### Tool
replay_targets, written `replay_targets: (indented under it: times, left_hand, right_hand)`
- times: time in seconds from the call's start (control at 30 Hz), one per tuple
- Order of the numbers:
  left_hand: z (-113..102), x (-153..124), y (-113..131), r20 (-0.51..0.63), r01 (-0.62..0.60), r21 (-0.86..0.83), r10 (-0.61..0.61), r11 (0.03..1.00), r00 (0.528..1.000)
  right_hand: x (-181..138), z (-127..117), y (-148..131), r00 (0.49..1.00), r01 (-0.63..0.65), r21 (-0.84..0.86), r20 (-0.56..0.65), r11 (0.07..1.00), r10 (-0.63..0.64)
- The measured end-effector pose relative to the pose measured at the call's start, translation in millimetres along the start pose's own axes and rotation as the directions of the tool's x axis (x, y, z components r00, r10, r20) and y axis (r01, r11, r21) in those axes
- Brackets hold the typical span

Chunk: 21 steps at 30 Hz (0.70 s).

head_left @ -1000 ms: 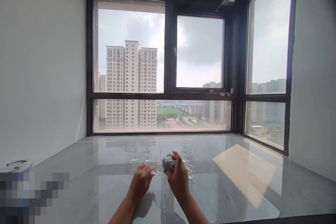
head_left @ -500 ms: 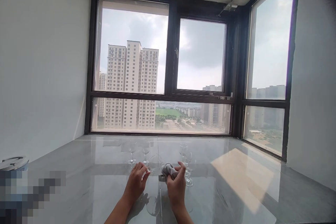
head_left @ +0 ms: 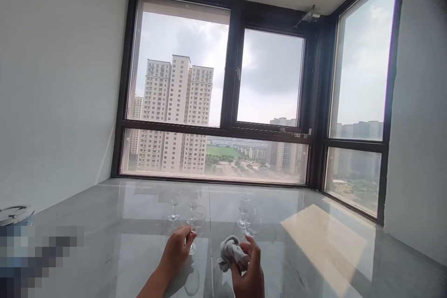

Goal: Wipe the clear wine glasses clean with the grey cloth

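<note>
My left hand [head_left: 177, 250] pinches the stem of a clear wine glass [head_left: 196, 223], which stands upright with its foot on or just above the glossy grey surface [head_left: 314, 251]. My right hand [head_left: 248, 272] is closed on a crumpled grey cloth [head_left: 229, 251], held a little to the right of that glass and apart from it. Two more glasses [head_left: 173, 207] stand behind on the left. Another two glasses [head_left: 244, 214] stand behind on the right.
A round white-lidded container [head_left: 14, 214] sits at the far left edge above a blurred patch. Large dark-framed windows [head_left: 230, 93] close off the far end and the right side. White walls flank the surface on both sides.
My right hand has pulled the cloth out of the glass and drawn back toward me. My left hand has turned the glass upright. The camera has tilted up slightly.
</note>
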<state>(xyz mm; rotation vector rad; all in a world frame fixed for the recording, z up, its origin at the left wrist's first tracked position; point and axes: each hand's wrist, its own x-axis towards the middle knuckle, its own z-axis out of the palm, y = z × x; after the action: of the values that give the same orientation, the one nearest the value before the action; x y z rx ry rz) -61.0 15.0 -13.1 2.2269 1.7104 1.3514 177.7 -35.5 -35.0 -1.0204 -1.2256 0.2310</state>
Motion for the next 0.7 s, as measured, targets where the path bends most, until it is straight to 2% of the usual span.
replay_targets:
  times: [0.07, 0.17, 0.23, 0.3, 0.43, 0.7]
  left_hand:
    - [0.9, -0.2, -0.5, 0.019, 0.024, -0.001, -0.024, 1.000, 1.000]
    - [1.9, -0.4, -0.8, 0.038, 0.034, 0.017, -0.034, 0.999, 0.999]
    - [1.8, -0.2, -0.6, 0.052, 0.036, 0.028, -0.037, 0.999, 0.998]
    - [1.4, 0.7, -0.6, 0.068, 0.043, 0.036, -0.045, 0.998, 0.997]
    - [1.2, 4.6, -2.6, 0.086, 0.078, 0.040, -0.081, 0.996, 0.993]
    - [3.9, 11.3, -4.7, 0.158, 0.075, -0.026, -0.070, 0.997, 0.985]
  right_hand:
    - [1.4, -37.8, 25.7, 1.000, -0.002, -0.148, -0.013, 0.989, 0.000]
    - [14.6, -93.2, 59.0, 0.999, 0.011, -0.274, -0.027, 0.962, -0.019]
    - [29.9, -121.3, 71.5, 0.998, -0.047, -0.418, -0.048, 0.907, 0.030]
    - [45.6, -138.9, 76.9, 0.995, -0.099, -0.531, -0.056, 0.841, 0.082]
    - [63.2, -147.5, 79.0, 0.995, -0.089, -0.603, -0.024, 0.793, 0.094]
    - [60.8, -142.4, 68.5, 0.991, -0.118, -0.636, -0.028, 0.762, 0.130]
